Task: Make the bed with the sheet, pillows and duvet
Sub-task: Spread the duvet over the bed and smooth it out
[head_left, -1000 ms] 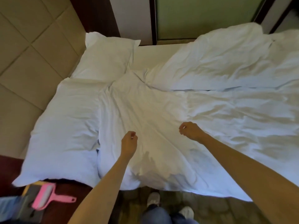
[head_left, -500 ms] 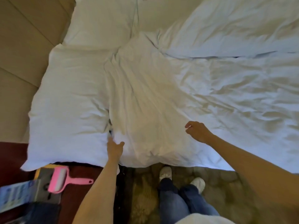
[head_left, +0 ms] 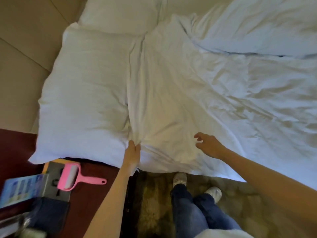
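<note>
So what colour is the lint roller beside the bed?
The lint roller is pink; head view, lower left.

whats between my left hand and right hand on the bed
Only creased white duvet lies between the left hand and the right hand; the head view shows nothing else there.

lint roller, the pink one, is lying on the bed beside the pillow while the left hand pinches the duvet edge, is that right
Not quite. The head view shows the pink lint roller lying off the bed, on the dark red surface beside it, just below the pillow corner. The rest holds: the left hand does pinch the duvet edge.
</note>
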### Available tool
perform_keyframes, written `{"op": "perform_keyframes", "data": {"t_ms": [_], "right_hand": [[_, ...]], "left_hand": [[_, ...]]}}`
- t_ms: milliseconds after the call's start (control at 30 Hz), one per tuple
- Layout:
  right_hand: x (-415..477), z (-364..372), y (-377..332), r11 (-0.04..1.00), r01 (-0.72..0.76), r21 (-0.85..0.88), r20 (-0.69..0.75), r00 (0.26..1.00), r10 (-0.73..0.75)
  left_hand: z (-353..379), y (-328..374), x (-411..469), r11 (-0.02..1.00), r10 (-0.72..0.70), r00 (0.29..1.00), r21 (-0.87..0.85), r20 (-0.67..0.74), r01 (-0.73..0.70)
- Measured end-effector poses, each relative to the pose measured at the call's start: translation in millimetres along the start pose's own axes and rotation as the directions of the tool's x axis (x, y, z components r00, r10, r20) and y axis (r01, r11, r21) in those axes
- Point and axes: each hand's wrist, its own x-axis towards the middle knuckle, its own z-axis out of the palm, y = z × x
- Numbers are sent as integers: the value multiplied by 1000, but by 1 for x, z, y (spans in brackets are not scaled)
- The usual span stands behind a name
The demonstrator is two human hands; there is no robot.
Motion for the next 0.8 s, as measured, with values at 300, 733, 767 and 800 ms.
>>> {"op": "perform_keyframes", "data": {"t_ms": [300, 733, 767, 800], "right_hand": [[1, -4, -47, 979, 191, -67, 138, 974, -180], [-22, -34, 2, 997, -9, 79, -30, 1000, 11], [-26, -42, 8, 996, -14, 84, -49, 999, 18], [-30, -51, 17, 996, -19, 91, -71, 997, 25]], "left_hand": [[-29, 55, -45, 969, 235, 870, 39, -433, -243], [13, 89, -26, 932, 319, 943, 214, -93, -294], [22, 100, -30, 921, 351, 933, 211, -76, -329], [33, 112, -35, 910, 380, 923, 204, -63, -361]]}}
